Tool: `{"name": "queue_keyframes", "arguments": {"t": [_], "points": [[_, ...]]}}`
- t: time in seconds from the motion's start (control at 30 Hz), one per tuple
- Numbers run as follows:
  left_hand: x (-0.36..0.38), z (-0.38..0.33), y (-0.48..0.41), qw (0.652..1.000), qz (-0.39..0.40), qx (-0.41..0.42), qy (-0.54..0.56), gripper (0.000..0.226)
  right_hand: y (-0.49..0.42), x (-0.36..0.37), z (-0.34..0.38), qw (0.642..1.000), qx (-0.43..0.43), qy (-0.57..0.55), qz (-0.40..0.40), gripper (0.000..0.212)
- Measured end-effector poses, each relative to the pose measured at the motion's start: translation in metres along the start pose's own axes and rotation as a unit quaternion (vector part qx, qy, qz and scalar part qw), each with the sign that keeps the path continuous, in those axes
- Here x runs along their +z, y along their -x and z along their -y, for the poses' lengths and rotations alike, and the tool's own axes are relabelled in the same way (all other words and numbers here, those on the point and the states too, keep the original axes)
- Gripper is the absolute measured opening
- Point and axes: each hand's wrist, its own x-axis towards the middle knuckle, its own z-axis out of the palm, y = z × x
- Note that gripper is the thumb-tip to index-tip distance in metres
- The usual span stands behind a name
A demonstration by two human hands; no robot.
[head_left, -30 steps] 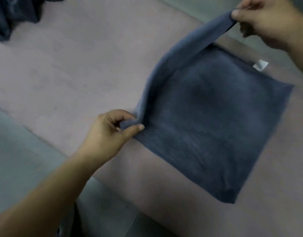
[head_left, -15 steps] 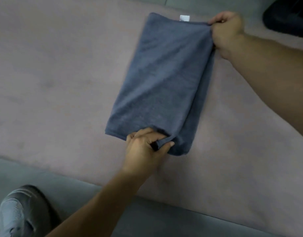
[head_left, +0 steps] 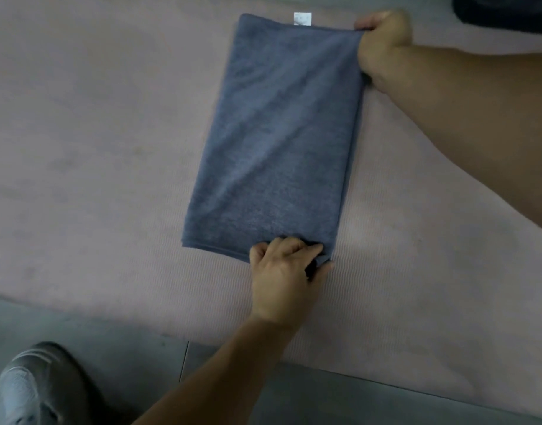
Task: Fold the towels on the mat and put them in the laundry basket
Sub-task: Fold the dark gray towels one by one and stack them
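Note:
A blue-grey towel [head_left: 276, 139] lies folded in half on the pink mat [head_left: 95, 154], forming a long rectangle. A white label [head_left: 302, 19] sticks out at its far edge. My left hand [head_left: 286, 271] pinches the towel's near right corner, thumb under the edge. At the far right corner my right hand [head_left: 383, 41] grips the folded layers, with its fingers hidden behind the hand. Both hands hold the corners down against the mat.
A grey shoe [head_left: 30, 391] stands on the grey floor [head_left: 116, 348] at the bottom left, just off the mat's near edge. A dark object [head_left: 505, 10] sits at the top right corner, partly cut off.
The lifted left half of the towel was carried over to the right and laid on the other half. Both hands now hold the stacked right corners on the mat.

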Motion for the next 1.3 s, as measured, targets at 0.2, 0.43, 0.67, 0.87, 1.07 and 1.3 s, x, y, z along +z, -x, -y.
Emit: {"name": "queue_keyframes", "arguments": {"t": [0.2,0.43,0.67,0.87,1.07,1.3], "points": [[-0.037,0.000,-0.016,0.999,0.015,0.029,0.006,0.041,0.045,-0.029,-0.012,0.996,-0.053,0.047,0.057,0.054],[-0.086,0.064,-0.130,0.992,-0.032,-0.113,-0.043,0.047,0.154,-0.056,-0.065,0.988,0.085,-0.054,0.119,0.047],[-0.094,0.071,-0.205,0.973,-0.016,-0.231,0.001,0.055,0.189,-0.055,-0.076,0.975,0.145,-0.071,0.155,0.046],[-0.095,0.072,-0.221,0.963,0.001,-0.255,0.090,0.022,0.221,-0.067,-0.082,0.953,0.061,0.121,0.272,0.018],[-0.114,0.082,-0.206,0.913,-0.021,-0.326,0.245,0.030,0.198,-0.080,-0.076,0.971,0.033,0.092,0.218,0.014],[-0.111,0.063,-0.091,0.758,-0.103,-0.495,0.411,0.015,0.155,-0.073,-0.057,0.969,-0.044,0.114,0.214,0.014]]}}
